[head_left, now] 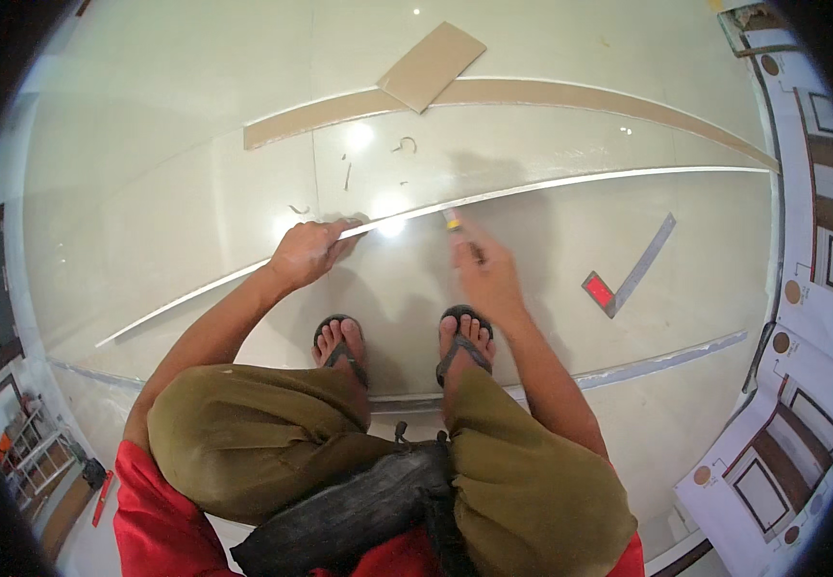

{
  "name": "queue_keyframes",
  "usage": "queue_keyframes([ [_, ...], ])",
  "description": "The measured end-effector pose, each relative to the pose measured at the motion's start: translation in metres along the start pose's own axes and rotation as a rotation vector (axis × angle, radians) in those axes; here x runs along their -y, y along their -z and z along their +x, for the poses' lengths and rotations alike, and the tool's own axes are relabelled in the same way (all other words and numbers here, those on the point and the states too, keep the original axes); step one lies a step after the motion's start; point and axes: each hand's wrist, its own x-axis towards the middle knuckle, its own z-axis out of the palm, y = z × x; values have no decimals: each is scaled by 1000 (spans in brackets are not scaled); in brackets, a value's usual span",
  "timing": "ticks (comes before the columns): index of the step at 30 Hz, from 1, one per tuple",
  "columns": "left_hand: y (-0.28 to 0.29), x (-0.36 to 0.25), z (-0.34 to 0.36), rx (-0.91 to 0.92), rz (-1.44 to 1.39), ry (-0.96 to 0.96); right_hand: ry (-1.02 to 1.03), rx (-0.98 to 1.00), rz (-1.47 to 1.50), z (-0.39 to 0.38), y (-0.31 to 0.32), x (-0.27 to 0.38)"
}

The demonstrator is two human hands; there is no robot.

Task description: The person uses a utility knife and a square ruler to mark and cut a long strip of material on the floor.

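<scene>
A long, thin white strip (pixel 558 185) runs across the floor in front of me. My left hand (pixel 309 252) is closed on it left of centre. My right hand (pixel 484 269), slightly blurred, grips a small tool with a yellow band (pixel 453 222), perhaps a cutter, whose metal tip touches or nearly touches the strip's near side. A few curled shavings (pixel 405 143) lie beyond the strip. To my right is a metal try square (pixel 641 260) with a red handle.
Beyond are a tan strip (pixel 589 96) and a rectangular cardboard piece (pixel 432 67). A grey strip (pixel 661 362) lies near my sandalled feet (pixel 464 348). Printed sheets (pixel 772 452) line the right side; a white metal rack (pixel 32 442) and a red object (pixel 103 498) are at left.
</scene>
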Motion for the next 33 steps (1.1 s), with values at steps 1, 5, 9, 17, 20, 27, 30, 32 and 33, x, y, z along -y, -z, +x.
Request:
queue_keyframes([
  [1,6,-4,-1,-14,-25,-1,-28,-67,25,7,18,-12],
  [5,2,1,-1,-16,-22,-14,-111,-406,274,15,77,-8],
  [9,0,0,2,-30,-32,-32,28,-323,115,8,37,-39],
  [17,-4,10,-3,43,38,23,-58,-135,232,-5,13,-4],
  [20,5,0,-1,-7,19,-31,-59,-314,275,2,35,-9],
  [27,6,-4,4,32,-19,24,153,-74,49,-16,-31,-27],
  [30,5,6,-5,38,5,20,28,-116,139,-2,-3,-24],
  [32,8,-2,-3,9,-35,2,-82,-248,286,5,19,-10],
  [33,8,-1,-5,11,-32,13,-144,-358,407,7,21,-3],
])
